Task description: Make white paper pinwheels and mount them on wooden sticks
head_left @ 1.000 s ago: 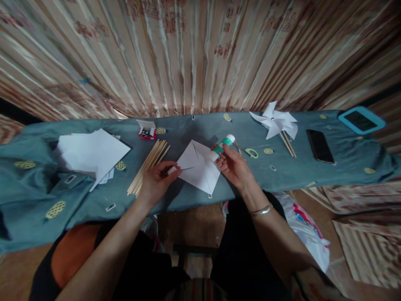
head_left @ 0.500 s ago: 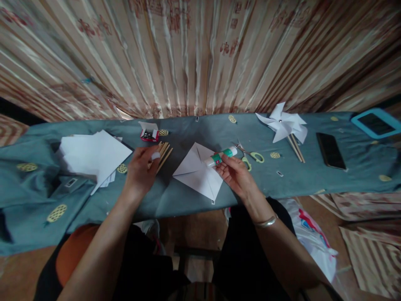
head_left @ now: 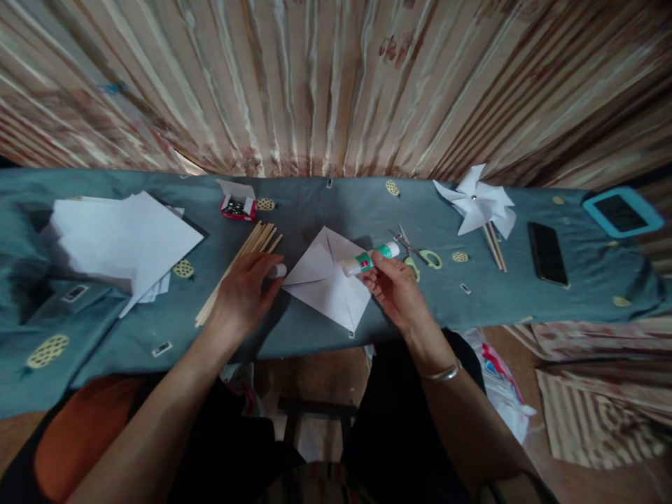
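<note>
My left hand point(head_left: 246, 290) pinches a small white glue-stick cap point(head_left: 276, 270) between thumb and fingers, just left of the paper. Wrapped in the fingers of my right hand point(head_left: 393, 283) is a green and white glue stick point(head_left: 367, 261), held tilted above the paper's right side. Under it lies a white paper square point(head_left: 330, 297), with creases or cut lines running in from its corners. Several thin wooden sticks point(head_left: 215, 297) lie beside and partly behind my left hand. Scissors with light green handles point(head_left: 420, 255) rest beyond my right hand.
A red box of pins point(head_left: 239, 207) stands open at the back. White paper sheets point(head_left: 105, 238) are stacked at left. A paper pinwheel point(head_left: 475, 199), a black phone point(head_left: 547, 252) and a blue-framed tablet point(head_left: 623, 211) lie at right on the teal cloth point(head_left: 294, 329).
My left hand, with the cap, has moved right, closer to the paper, uncovering more of the sticks. The glue stick stays over the paper in my right hand. The view has shifted slightly.
</note>
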The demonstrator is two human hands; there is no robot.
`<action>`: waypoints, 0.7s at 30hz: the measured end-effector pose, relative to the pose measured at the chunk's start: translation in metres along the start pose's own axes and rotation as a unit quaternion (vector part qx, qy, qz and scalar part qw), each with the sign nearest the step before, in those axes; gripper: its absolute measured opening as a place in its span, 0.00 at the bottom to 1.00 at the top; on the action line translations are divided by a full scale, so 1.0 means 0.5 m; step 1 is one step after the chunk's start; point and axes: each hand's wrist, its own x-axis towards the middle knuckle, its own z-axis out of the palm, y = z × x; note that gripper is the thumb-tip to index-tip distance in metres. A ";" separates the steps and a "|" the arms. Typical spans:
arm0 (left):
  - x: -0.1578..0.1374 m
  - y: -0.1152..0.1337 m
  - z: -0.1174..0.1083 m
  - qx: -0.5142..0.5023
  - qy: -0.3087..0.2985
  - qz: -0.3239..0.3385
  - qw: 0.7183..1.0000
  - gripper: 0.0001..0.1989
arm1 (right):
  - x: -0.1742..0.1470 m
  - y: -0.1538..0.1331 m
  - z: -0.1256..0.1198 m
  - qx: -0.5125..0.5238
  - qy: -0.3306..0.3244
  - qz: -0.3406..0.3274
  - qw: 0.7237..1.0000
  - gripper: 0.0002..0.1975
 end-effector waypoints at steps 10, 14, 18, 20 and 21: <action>0.015 0.011 -0.004 0.053 -0.007 0.047 0.998 0.22 | 0.006 -0.002 -0.014 -0.028 -0.003 0.000 1.000 0.11; 0.008 0.050 0.014 0.067 0.003 0.089 0.994 0.18 | 0.005 0.000 -0.014 0.023 -0.018 0.048 0.998 0.14; -0.009 0.084 0.061 0.057 -0.007 0.181 0.982 0.15 | 0.004 -0.003 -0.012 0.080 -0.033 0.095 0.992 0.15; -0.018 0.097 0.083 0.056 -0.014 0.205 0.977 0.17 | 0.003 -0.005 -0.010 0.091 -0.037 0.105 0.990 0.14; -0.021 0.102 0.092 0.058 -0.023 0.203 0.977 0.18 | 0.002 -0.005 -0.008 0.089 -0.037 0.107 0.990 0.14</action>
